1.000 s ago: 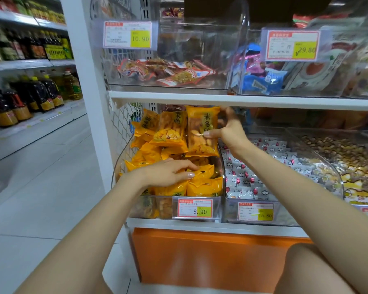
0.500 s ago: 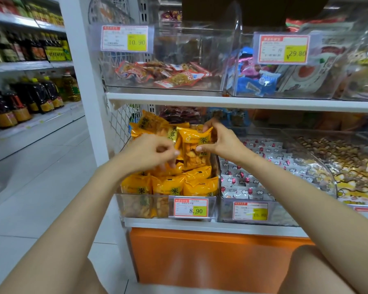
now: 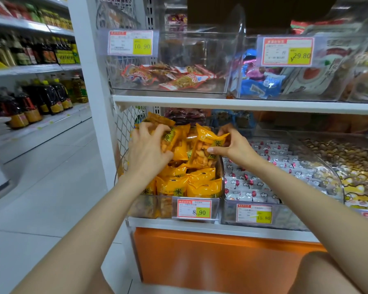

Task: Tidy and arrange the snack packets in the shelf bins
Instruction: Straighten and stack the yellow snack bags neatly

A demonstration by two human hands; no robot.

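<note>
left hand: fingers curled round a bunch of upright yellow packets, back-left of clear bin | right hand: thumb and fingers pinching one tilted packet by its top corner, just beside the bunch, above the stacked front rows | bin: lower shelf, 8.90 tag on front, white-packet bin just beside on right
</note>
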